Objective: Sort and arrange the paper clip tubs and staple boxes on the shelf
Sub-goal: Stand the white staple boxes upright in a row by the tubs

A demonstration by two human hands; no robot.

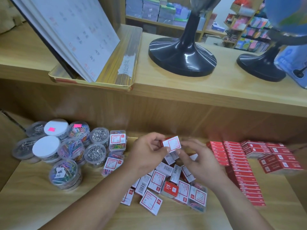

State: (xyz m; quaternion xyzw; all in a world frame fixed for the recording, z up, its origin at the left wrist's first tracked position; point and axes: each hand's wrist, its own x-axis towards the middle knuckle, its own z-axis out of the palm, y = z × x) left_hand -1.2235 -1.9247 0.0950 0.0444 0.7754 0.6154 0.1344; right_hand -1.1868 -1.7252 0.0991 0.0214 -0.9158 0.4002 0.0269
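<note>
My left hand [147, 151] and my right hand [197, 161] together pinch one small red-and-white box [171, 143], lifted above the lower shelf's middle. Under the hands lies a loose heap of similar small boxes [166, 185], some face up, some tilted. Round clear paper clip tubs [66, 150] crowd the shelf's left side, several with coloured clips, several with silver ones, two with white lids. Square clear clip boxes [117, 140] stand just right of the tubs. Red staple boxes [235, 161] lie in rows and stacks on the right.
The wooden lower shelf [41, 205] has bare board at the front left. Above it, the upper shelf [182, 90] carries a gold tray with a propped open book [69, 34] and two black globe stands [181, 55]. More stocked shelving stands behind.
</note>
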